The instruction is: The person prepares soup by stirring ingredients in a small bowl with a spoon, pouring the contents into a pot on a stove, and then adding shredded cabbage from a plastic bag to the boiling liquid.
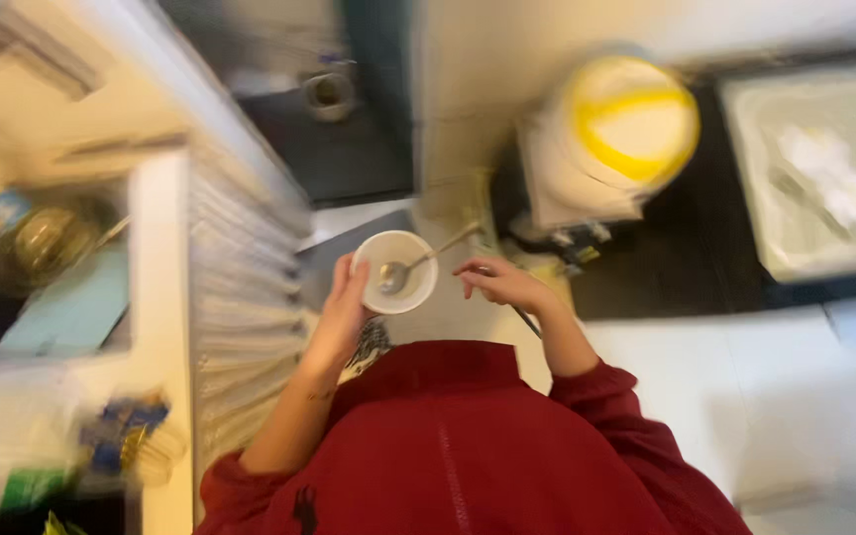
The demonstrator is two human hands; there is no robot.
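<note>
At chest height over the floor, left hand (341, 302) cups the white bowl (395, 271) by its rim; spoon (418, 264) handle slants up-right, near the loosely curled right hand (499, 282) pinching a thin dark utensil (525, 320).

Hemmed in on the left by a white counter edge (165, 297) just beside the left hand (341, 315) and its small white bowl (395, 270). Blocked far right by a yellow-lidded bucket (626, 124) and a pale tub (814, 168). Open floor (745, 396) near right.
</note>
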